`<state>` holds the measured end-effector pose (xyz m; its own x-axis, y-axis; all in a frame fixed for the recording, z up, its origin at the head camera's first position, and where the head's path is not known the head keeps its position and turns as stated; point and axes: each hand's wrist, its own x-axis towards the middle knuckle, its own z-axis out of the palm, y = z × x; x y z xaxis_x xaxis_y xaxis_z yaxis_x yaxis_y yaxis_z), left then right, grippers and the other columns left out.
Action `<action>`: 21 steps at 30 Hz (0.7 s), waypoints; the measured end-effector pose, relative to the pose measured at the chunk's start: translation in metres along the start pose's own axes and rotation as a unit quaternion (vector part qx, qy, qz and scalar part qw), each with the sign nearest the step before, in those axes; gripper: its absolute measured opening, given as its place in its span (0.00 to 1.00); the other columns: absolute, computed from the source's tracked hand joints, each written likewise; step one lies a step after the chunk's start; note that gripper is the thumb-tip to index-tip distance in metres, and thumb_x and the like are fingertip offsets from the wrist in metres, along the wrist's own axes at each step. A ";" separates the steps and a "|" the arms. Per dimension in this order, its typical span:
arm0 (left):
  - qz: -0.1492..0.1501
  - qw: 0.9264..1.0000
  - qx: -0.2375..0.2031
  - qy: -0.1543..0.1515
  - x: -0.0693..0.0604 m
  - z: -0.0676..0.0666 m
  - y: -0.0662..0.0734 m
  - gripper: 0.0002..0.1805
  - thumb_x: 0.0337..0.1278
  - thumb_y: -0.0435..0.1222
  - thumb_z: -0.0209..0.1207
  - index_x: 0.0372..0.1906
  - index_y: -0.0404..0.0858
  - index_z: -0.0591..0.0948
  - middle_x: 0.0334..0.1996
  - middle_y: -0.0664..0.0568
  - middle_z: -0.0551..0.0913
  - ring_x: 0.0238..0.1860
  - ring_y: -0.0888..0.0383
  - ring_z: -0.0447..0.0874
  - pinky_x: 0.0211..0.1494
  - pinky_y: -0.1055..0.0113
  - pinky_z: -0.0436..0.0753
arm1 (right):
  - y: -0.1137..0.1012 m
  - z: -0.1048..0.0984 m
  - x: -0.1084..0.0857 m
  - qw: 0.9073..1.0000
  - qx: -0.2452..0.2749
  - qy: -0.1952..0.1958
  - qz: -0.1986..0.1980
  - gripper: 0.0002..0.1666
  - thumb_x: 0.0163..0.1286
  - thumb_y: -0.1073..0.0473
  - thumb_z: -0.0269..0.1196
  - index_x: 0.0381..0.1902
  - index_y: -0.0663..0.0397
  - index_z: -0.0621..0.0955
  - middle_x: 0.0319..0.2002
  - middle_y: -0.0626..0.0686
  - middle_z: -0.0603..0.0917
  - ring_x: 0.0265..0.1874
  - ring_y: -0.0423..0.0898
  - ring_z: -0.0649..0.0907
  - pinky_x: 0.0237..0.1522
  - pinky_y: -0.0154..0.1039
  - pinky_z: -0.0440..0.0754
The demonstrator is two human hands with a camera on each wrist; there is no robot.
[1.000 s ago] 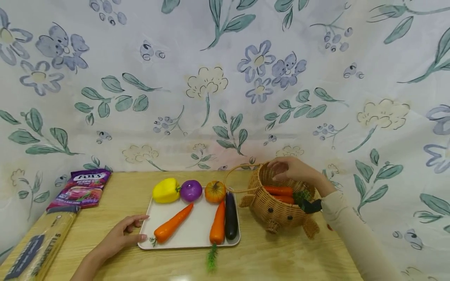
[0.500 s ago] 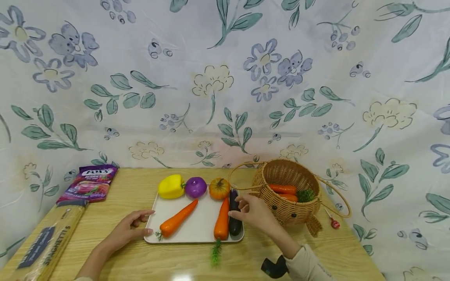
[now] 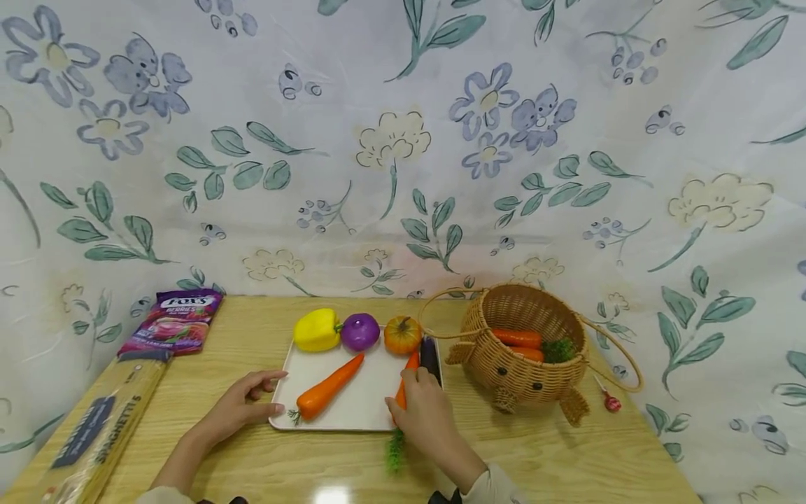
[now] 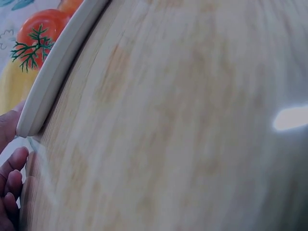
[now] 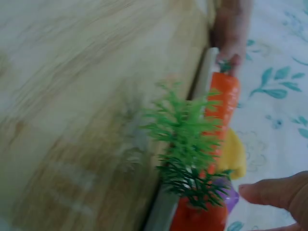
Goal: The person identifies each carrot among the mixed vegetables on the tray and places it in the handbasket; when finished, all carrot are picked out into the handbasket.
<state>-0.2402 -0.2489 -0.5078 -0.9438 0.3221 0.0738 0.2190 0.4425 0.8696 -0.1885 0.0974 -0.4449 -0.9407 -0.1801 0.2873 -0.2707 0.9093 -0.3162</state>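
At the left rim of the white tray (image 3: 340, 429), my left hand (image 3: 238, 406) rests with thumb and fingers apart; the left wrist view shows its fingers (image 4: 13, 166) beside the rim. My right hand (image 3: 431, 414) is over the right-hand carrot (image 3: 412, 362) and partly covers the eggplant (image 3: 429, 355). Its thumb (image 5: 269, 191) is extended near that carrot (image 5: 198, 219) in the right wrist view, without a visible grip. Another carrot (image 3: 329, 388) lies diagonally on the tray. Along the back sit a yellow pepper (image 3: 317, 330), a purple onion (image 3: 360, 332) and a small pumpkin (image 3: 402, 334).
A wicker basket (image 3: 513, 378) holding carrots (image 3: 518, 339) stands right of the tray, its left handle reaching toward the pumpkin. A lollipop (image 3: 611, 402) lies beyond it. At the left are a purple candy bag (image 3: 176, 323) and a spaghetti pack (image 3: 103, 427). Patterned cloth hangs behind.
My right hand has come from over the basket opening, leftward and down, to the right-hand carrot and eggplant. My left hand remains at the tray's left rim. The head view has shifted slightly.
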 end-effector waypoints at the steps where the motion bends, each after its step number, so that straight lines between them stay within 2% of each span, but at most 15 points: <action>1: 0.001 1.000 -0.001 -0.002 0.001 0.000 0.000 0.29 0.57 0.36 0.68 0.64 0.35 0.76 0.43 0.46 0.72 0.39 0.59 0.63 0.39 0.69 0.64 | -0.001 0.002 0.000 1.000 -0.018 0.003 -0.002 0.26 0.58 0.50 0.74 0.47 0.62 0.81 0.38 0.59 0.79 0.36 0.53 0.80 0.31 0.45 0.82; 6: -0.007 1.000 -0.004 -0.003 0.002 0.000 0.001 0.29 0.57 0.36 0.67 0.64 0.35 0.76 0.43 0.46 0.71 0.39 0.59 0.63 0.39 0.69 0.64 | -0.008 0.009 -0.003 0.997 -0.072 0.006 -0.015 0.24 0.57 0.50 0.74 0.42 0.61 0.80 0.35 0.57 0.76 0.33 0.51 0.77 0.24 0.42 0.80; 16: 0.006 1.000 -0.009 0.008 0.002 0.002 -0.001 0.29 0.54 0.35 0.69 0.62 0.35 0.77 0.41 0.46 0.71 0.37 0.58 0.62 0.38 0.68 0.63 | -0.012 0.021 -0.003 0.996 -0.073 0.013 -0.042 0.21 0.58 0.51 0.74 0.38 0.61 0.80 0.35 0.57 0.73 0.36 0.51 0.73 0.26 0.35 0.78; 21: -0.001 1.000 -0.015 0.005 0.001 0.002 0.000 0.29 0.55 0.35 0.69 0.63 0.35 0.77 0.42 0.46 0.70 0.37 0.58 0.62 0.38 0.68 0.63 | -0.014 0.023 -0.006 0.998 -0.043 0.007 -0.050 0.19 0.58 0.56 0.73 0.42 0.61 0.80 0.38 0.57 0.73 0.38 0.51 0.73 0.26 0.34 0.76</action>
<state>-0.2402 -0.2471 -0.5082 -0.9466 0.3133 0.0760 0.2095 0.4187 0.8836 -0.1835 0.0769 -0.4629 -0.9069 -0.2658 0.3268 -0.3431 0.9162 -0.2070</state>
